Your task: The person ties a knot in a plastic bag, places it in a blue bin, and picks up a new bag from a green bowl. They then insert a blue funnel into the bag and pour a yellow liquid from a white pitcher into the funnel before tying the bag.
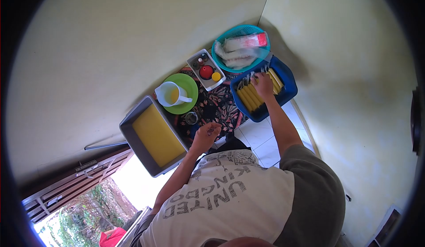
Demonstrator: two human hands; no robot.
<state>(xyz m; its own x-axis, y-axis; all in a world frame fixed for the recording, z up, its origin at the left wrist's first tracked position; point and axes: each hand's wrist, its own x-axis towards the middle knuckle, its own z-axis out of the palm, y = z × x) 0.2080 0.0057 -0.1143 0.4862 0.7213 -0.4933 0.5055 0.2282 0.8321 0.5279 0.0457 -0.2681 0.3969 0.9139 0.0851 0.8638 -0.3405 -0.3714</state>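
My right hand (263, 85) reaches into a blue basin (290, 76), its fingers closed at the knotted clear end of one of the slim plastic tubes filled with yellow liquid (250, 98). Several such tubes lie side by side in the basin, and my hand hides part of the row. Over the near edge of the patterned cloth (210, 101), my left hand (206, 137) has its fingers curled together. Whatever may be between them is too small to make out. A small clear glass (191, 118) stands just beyond the left hand.
At left is a grey tub (129, 131) of yellow liquid (157, 134). A white jug (166, 94) stands on a green plate (191, 84). Behind are a white tray (211, 87) of small bottles and a red round item (206, 72), and a teal basket (217, 57) of plastic bags (241, 57).
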